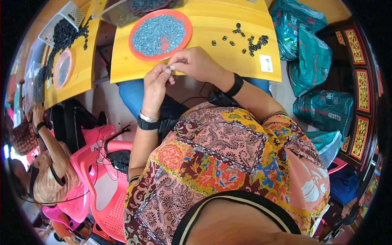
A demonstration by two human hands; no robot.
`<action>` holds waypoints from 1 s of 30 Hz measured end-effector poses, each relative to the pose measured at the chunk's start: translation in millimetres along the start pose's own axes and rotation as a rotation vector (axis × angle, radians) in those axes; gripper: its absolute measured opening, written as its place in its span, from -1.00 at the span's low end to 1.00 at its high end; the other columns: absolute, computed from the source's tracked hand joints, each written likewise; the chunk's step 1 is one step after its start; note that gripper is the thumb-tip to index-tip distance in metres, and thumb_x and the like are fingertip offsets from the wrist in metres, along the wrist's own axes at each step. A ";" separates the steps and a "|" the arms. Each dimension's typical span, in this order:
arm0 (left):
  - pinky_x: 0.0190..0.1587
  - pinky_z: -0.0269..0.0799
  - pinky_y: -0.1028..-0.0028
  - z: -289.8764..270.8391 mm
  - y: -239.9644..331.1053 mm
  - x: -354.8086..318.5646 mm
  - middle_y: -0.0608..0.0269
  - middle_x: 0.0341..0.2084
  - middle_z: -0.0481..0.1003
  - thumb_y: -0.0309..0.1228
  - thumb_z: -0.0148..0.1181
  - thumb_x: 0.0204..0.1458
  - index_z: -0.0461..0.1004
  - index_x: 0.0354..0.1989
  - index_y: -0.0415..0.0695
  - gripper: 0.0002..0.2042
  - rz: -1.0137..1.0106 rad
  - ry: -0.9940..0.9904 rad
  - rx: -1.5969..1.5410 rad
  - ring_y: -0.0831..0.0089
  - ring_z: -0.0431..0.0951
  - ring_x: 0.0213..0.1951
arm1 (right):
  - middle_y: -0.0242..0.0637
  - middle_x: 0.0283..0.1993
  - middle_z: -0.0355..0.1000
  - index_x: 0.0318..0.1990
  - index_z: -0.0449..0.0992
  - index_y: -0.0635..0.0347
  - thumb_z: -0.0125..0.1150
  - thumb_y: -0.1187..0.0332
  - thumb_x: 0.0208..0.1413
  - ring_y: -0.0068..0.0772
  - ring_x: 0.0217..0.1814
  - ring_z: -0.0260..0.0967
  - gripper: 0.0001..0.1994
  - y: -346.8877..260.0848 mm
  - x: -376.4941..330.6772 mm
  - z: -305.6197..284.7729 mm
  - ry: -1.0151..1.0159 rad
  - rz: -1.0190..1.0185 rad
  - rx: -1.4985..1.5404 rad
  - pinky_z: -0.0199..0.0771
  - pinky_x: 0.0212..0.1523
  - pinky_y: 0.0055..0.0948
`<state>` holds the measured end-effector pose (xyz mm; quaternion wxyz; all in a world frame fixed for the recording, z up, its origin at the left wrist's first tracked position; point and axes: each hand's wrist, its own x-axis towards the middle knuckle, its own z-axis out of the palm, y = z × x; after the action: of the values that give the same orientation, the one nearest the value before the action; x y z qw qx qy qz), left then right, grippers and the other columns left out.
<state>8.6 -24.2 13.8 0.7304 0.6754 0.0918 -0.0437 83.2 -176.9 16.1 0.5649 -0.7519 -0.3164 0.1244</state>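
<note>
My left hand (154,85) and my right hand (197,64) meet just in front of the table's near edge, fingertips touching. Between the left thumb and fingers shows a small dark piece (168,68), too tiny to make out in full. The right thumb and forefinger pinch at the same spot; what they grip is hidden. Just beyond them lies a round red plate (189,30) heaped with small silvery screws (157,32). To the right, several small black plastic pieces (257,44) are scattered on the yellow table (212,24).
A clear plastic bin (118,14) stands at the back left. On a neighbouring table are a white basket (75,14) spilling black pieces and a pink plate (67,75). Another person (53,163) sits at left, by pink chairs (108,204). Green bags (312,61) line the right.
</note>
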 end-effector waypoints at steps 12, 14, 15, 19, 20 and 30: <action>-0.48 0.18 0.67 -0.8 -0.6 -2.7 0.42 -0.63 0.33 -0.44 -0.08 0.13 0.36 -0.38 -0.19 -0.88 0.040 0.013 -0.030 0.67 0.31 -0.56 | -0.21 -0.52 0.43 -0.41 0.45 0.18 0.12 0.32 -0.03 -0.26 -0.48 0.41 -0.87 -11.6 5.3 5.2 0.046 -0.115 -0.351 0.36 -0.45 -0.36; -0.49 0.20 0.67 -2.1 -2.2 -3.3 0.41 -0.64 0.34 -0.44 -0.08 0.12 0.36 -0.38 -0.19 -0.88 0.045 0.025 -0.105 0.66 0.33 -0.57 | -0.23 -0.50 0.44 -0.37 0.46 0.19 0.11 0.33 -0.01 -0.32 -0.46 0.41 -0.87 -12.4 6.5 4.1 -0.002 -0.063 -0.234 0.37 -0.42 -0.41; -0.49 0.21 0.66 -3.4 -3.1 -3.4 0.40 -0.64 0.34 -0.44 -0.08 0.12 0.36 -0.39 -0.18 -0.88 0.051 0.029 -0.182 0.64 0.34 -0.58 | -0.25 -0.49 0.45 -0.32 0.47 0.20 0.11 0.35 0.01 -0.38 -0.45 0.41 -0.86 -12.1 6.9 3.7 -0.045 -0.006 -0.122 0.37 -0.39 -0.46; -0.49 0.25 0.65 -7.2 0.5 -1.8 0.38 -0.64 0.34 -0.44 -0.08 0.12 0.36 -0.40 -0.17 -0.88 0.060 0.062 -0.189 0.61 0.36 -0.59 | -0.30 -0.43 0.46 -0.27 0.48 0.21 0.10 0.42 0.04 -0.48 -0.40 0.40 -0.87 -5.4 6.0 1.7 -0.083 -0.021 0.043 0.37 -0.30 -0.52; -0.49 0.26 0.64 -7.5 1.1 -2.1 0.37 -0.64 0.35 -0.44 -0.09 0.12 0.35 -0.40 -0.18 -0.88 0.045 0.050 -0.210 0.59 0.36 -0.59 | -0.32 -0.41 0.45 -0.27 0.49 0.22 0.10 0.46 0.03 -0.49 -0.37 0.40 -0.88 -4.5 5.9 2.8 -0.077 0.002 0.103 0.36 -0.27 -0.53; -0.49 0.31 0.61 -14.9 -1.7 -2.9 0.28 -0.63 0.37 -0.44 -0.13 0.12 0.35 -0.35 -0.23 -0.85 -0.078 -0.221 -0.428 0.51 0.42 -0.57 | -0.34 -0.42 0.39 -0.34 0.51 0.25 0.15 0.50 -0.02 -0.50 -0.36 0.39 -0.92 -14.2 11.8 -8.8 -0.209 -0.187 -0.003 0.35 -0.32 -0.55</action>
<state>4.4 -9.6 11.7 0.8603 0.4922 0.0444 -0.1252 92.3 -174.1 34.2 0.5370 -0.7029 -0.4422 0.1482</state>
